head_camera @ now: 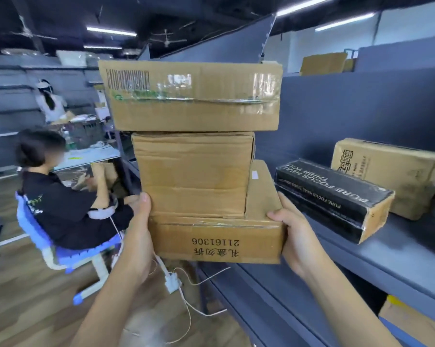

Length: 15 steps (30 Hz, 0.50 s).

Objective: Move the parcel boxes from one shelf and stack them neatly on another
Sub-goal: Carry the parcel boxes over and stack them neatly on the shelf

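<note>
While both hands (141, 226) grip box stack (194, 161), grey shelf (399, 254) sits rt, wood floor (23, 309) below.

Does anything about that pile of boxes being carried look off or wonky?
Yes. The top box is wider than the middle box beneath it and overhangs on both sides, so the stack looks top-heavy. Its tape is wrinkled and peeling. The left hand and right hand grip only the bottom box.

Three cardboard boxes stacked between the hands: bottom box (216, 240), middle box (192, 171), top box (191, 96). Two boxes on the shelf (399, 251) right of the right hand (295, 236): one black box (334, 196), one brown box (389, 174). Left hand (139, 226): one.
</note>
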### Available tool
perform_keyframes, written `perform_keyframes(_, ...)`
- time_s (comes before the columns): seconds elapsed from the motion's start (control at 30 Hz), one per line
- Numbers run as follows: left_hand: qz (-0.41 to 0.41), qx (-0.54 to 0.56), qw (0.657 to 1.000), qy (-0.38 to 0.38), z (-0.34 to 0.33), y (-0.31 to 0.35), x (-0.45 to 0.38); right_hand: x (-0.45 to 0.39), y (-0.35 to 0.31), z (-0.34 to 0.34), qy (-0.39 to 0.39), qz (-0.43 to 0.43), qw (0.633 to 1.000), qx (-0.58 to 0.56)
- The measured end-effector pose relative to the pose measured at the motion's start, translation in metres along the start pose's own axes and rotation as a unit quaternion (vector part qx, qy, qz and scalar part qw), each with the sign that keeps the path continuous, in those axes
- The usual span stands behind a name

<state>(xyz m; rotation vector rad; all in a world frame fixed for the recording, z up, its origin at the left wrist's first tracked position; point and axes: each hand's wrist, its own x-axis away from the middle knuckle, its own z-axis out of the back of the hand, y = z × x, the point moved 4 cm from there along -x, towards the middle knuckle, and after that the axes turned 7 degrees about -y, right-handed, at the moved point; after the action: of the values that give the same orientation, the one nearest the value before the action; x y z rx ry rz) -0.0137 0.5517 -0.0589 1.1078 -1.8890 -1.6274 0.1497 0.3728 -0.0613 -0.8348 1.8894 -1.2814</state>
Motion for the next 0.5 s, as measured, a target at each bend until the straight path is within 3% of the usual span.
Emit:
perform_keyframes(0.2,0.019,0.029,0.999,-0.021,-0.029,-0.029,-0.122,-0.076,0.021,0.029,0.098,0.047,0.993,0.052)
perform_keyframes(0.5,0.044,-0.009,0.988,-0.151,-0.089,-0.073,-0.264,-0.156,0.035,0.067,0.217,0.047,0.966,0.132)
